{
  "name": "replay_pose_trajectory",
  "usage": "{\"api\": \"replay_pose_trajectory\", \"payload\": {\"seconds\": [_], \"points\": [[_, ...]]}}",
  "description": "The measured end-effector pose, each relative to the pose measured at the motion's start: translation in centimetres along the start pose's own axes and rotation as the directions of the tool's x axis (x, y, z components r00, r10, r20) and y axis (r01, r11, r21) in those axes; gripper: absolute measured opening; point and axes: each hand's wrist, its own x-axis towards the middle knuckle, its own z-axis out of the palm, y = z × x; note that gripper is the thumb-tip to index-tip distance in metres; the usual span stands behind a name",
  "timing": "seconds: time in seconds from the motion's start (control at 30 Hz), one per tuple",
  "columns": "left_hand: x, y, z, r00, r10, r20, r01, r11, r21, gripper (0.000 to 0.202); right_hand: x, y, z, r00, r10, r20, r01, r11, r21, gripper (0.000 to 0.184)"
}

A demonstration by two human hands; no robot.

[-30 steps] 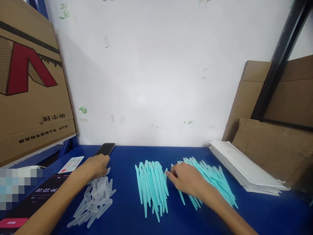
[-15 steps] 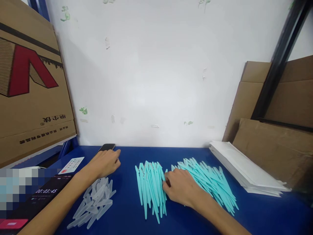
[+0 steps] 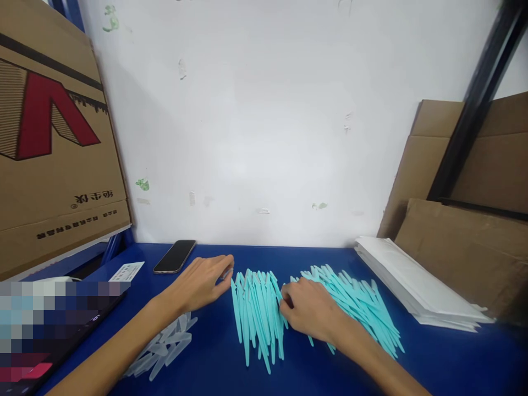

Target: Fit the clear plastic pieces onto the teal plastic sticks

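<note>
My left hand (image 3: 204, 283) hangs over the table just left of the middle pile, thumb and fingers pinched on a small translucent cap, mostly hidden by the fingers. Slim, tapered turquoise sticks, like eyebrow razors, lie side by side in the middle pile (image 3: 259, 319). Against its right edge is my right hand (image 3: 309, 308), fingers curled together; what they grip, if anything, is hidden. A second pile of turquoise sticks (image 3: 358, 308) fans out beyond the right hand. Loose translucent caps (image 3: 175, 341) lie in a heap partly behind my left forearm.
A phone (image 3: 175, 257) and a printed card (image 3: 127, 271) rest on the blue table (image 3: 231, 374) at the back left. A dark screen (image 3: 78, 341) is at the near left. White flat packs (image 3: 416, 286) are stacked right, beside cardboard (image 3: 462, 253). A large carton (image 3: 61, 181) stands left.
My left hand has moved right, from above the caps to beside the middle pile, uncovering the phone. My right hand stays by the pile's right edge, nearly still.
</note>
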Motion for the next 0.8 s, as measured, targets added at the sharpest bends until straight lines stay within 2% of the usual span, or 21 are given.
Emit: {"api": "replay_pose_trajectory", "payload": {"seconds": [0.27,0.47,0.63,0.8], "points": [[-0.2,0.6,1.2,0.998,0.0,-0.07,-0.007,0.995,-0.099,0.016,0.3,0.7,-1.1,0.991,0.093,-0.1,-0.079,0.988,0.134,0.032],[-0.1,0.4,1.9,0.988,0.014,-0.156,-0.033,0.992,-0.121,0.018,0.5,0.8,-1.6,0.984,0.07,-0.161,-0.031,0.972,0.232,0.041],[-0.1,0.4,2.0,0.984,-0.006,-0.176,-0.019,0.99,-0.141,0.023,0.5,0.9,-1.7,0.973,0.067,-0.221,0.001,0.956,0.295,0.045],[0.0,0.3,2.0,0.98,-0.055,-0.189,0.017,0.98,-0.196,0.024,0.5,1.1,-1.7,0.958,0.123,-0.258,-0.007,0.913,0.408,0.033]]}}
